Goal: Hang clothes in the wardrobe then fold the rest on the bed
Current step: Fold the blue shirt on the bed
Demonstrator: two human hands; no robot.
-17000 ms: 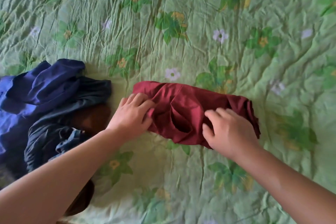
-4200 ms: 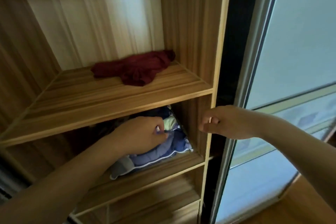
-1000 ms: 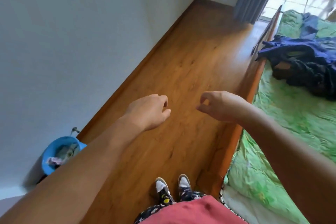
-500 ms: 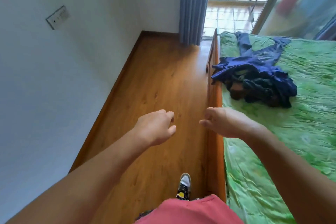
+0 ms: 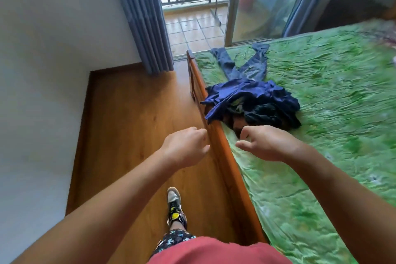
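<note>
Clothes [image 5: 252, 107] lie heaped at the edge of the bed [image 5: 334, 126] — a blue garment [image 5: 246, 92] draped over darker ones, one corner of it hanging past the wooden side rail [image 5: 225, 163]. Beyond the heap a pair of jeans [image 5: 244, 64] is spread flat on the bed, legs pointing toward the tiled balcony [image 5: 192, 28].

Both my hands are raised in front of me and hold nothing. My left hand [image 5: 184, 148] is over the wooden floor [image 5: 132, 118], just beside the rail, its fingers loosely curled in toward the palm. My right hand [image 5: 267, 143] is over the near side of the bed, close to the heap — fingers bent and slack, thumb a little apart from them.

Below, my shoe [image 5: 174, 203] stands on the floor alongside the rail. A grey-blue curtain [image 5: 145, 19] hangs where the white wall [image 5: 53, 49] ends, beside the way out to the balcony.
</note>
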